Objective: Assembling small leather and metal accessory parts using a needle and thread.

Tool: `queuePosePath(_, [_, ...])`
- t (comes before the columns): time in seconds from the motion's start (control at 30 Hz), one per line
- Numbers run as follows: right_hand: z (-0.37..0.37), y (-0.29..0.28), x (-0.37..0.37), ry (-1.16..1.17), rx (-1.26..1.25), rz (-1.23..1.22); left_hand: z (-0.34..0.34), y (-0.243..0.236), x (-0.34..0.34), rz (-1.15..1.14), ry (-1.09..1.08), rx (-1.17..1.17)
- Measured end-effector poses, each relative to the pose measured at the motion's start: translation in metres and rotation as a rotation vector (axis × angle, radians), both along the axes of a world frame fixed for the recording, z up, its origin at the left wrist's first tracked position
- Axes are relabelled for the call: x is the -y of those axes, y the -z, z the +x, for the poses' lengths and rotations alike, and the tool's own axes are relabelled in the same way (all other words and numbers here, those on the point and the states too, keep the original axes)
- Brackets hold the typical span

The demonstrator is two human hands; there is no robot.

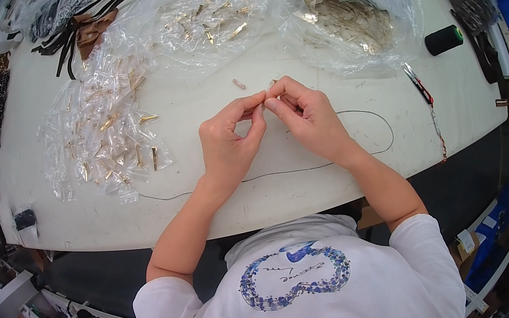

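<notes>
My left hand [228,133] and my right hand [307,115] meet fingertip to fingertip above the middle of the white table [313,196]. Thumb and forefinger are pinched on each side. Whatever lies between the fingertips is too small to make out. A tiny pale-gold bit shows at the right forefinger. Beneath my wrists, a thin dark thread [391,132] loops across the tabletop, curving round past the right hand. Just beyond the fingertips lies a small pinkish piece [239,84].
Small clear bags with gold-coloured pieces [108,125] heap at left. Large plastic bags stand behind, one full of brownish packets [351,16]. Thread snips [417,83] on a cord and a black thread spool [444,40] lie right. Brown and black strips [94,35] are far left.
</notes>
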State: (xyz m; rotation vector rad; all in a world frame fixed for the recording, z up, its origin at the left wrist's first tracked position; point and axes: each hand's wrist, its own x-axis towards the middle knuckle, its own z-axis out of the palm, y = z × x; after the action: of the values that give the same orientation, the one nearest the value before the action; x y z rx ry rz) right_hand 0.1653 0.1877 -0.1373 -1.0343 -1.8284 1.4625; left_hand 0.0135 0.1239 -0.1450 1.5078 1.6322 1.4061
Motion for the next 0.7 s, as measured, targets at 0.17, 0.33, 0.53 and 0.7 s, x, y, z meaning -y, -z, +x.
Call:
queuePosePath(0.17, [0.0004, -0.0016, 0.0, 0.031, 0.043, 0.012, 0.0, 0.0013, 0.0001, -0.006, 0.015, -0.021])
queuePosePath(0.33, [-0.0019, 0.0011, -0.0008, 0.062, -0.002, -0.061, -0.0011, 0.0001, 0.0014, -0.005, 0.022, -0.1])
queuePosePath(0.53, [-0.0024, 0.0057, -0.0014, 0.036, -0.044, -0.086, -0.0031, 0.0032, 0.0021, 0.095, -0.058, -0.19])
queuePosePath(0.7, [-0.0056, 0.0031, 0.0025, 0.094, -0.022, -0.128, -0.0057, 0.0028, 0.0041, 0.018, -0.013, -0.149])
